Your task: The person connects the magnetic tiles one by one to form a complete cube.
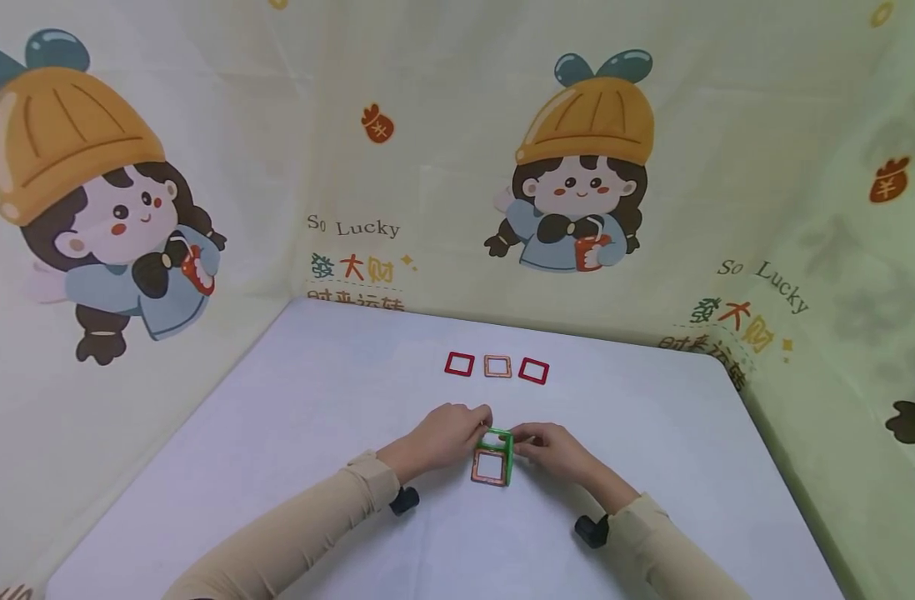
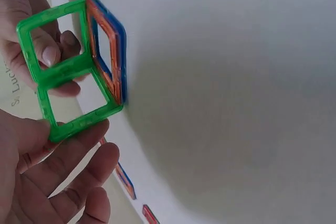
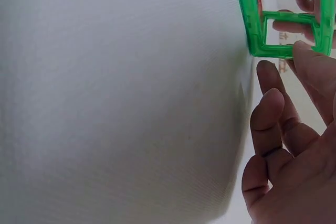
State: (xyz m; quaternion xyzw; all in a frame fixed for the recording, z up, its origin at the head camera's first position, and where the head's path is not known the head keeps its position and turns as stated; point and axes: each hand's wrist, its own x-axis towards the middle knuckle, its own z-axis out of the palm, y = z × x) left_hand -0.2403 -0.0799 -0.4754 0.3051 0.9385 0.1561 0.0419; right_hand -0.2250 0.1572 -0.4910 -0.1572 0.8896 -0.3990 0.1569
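Note:
Over the middle front of the table, a small build of square magnetic tiles stands between the two hands. In the left wrist view, two green magnetic tiles join along an edge at an angle. An orange tile meets them at the side, a blue tile against it. My left hand pinches the edge of one green tile between thumb and index finger, other fingers loosely curled. On the far side, my right hand holds a green tile at its corner, thumb over the frame.
Farther back on the white table lie a red tile, an orange tile and another red tile in a row. A printed cloth hangs behind the table's back edge. Each wrist carries a black camera.

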